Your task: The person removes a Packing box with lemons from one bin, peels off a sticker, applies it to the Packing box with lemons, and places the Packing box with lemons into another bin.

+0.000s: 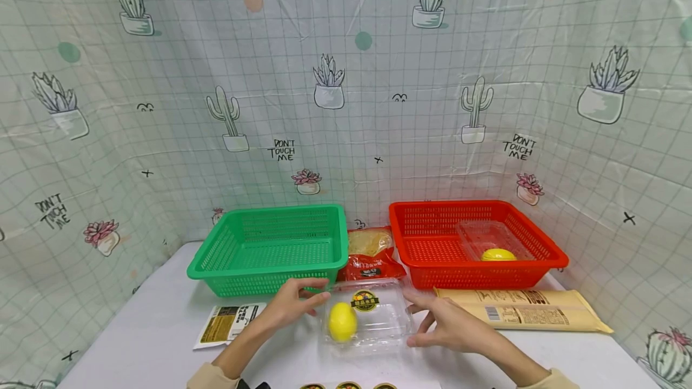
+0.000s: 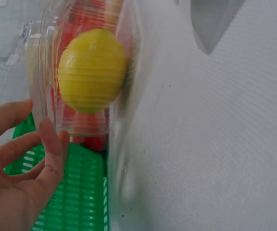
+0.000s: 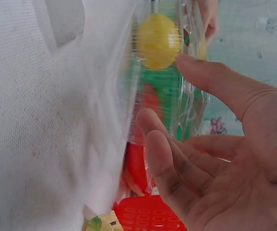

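A clear plastic clamshell box (image 1: 378,323) stands on the white table with its lid down. Inside lies a yellow lemon (image 1: 342,322), and a round dark fruit label (image 1: 364,301) is on the lid. At the box's left side is my left hand (image 1: 296,304), its fingers loosely bent and spread. My right hand (image 1: 446,322) is at the opposite side, thumb and fingers apart. The left wrist view shows the left fingertips (image 2: 48,126) right by the box's end; whether they touch it I cannot tell. Neither hand grips the box.
Behind are a green basket (image 1: 270,278) and a red basket (image 1: 481,275); the red one holds another clear box (image 1: 486,236) with a lemon. A red food bag (image 1: 373,263) lies between them. Packets flank the hands: white-gold (image 1: 227,324) left, long beige (image 1: 530,311) right. Label sheet (image 1: 416,385) in front.
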Motion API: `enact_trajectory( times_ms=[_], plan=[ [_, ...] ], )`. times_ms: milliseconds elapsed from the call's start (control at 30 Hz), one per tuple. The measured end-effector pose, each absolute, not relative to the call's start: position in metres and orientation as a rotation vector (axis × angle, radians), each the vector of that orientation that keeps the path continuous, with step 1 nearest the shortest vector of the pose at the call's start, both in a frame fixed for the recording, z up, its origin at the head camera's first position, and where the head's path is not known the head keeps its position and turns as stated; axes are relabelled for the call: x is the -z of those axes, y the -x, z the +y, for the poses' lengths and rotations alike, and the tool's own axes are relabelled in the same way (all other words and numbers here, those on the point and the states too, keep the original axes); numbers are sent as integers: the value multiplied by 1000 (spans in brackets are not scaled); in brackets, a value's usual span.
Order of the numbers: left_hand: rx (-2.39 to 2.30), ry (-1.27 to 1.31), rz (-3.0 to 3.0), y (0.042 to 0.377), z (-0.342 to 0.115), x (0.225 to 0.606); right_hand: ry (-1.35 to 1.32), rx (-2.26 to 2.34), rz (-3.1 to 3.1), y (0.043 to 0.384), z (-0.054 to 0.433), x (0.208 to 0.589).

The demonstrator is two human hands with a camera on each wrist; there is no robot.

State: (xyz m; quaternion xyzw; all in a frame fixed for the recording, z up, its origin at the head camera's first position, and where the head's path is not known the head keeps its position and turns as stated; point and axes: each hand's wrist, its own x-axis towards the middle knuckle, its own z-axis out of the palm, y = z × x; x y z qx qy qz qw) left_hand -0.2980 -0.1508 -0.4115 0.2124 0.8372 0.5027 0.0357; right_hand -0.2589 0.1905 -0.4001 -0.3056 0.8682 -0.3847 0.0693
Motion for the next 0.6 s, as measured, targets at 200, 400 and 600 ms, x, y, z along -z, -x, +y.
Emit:
enact_trajectory(
  times_ms=[200, 400, 600],
  plan=[
    [-1539, -632, 2587, 296, -150, 411, 967, 1155, 2595, 261, 194, 397],
    [-1565, -620, 2554, 294, -152, 407, 946, 1140, 2579, 263, 198, 390],
    [-1593, -598, 2510, 290, -154, 398, 911, 1161, 2565, 262, 202, 378]
  ],
)
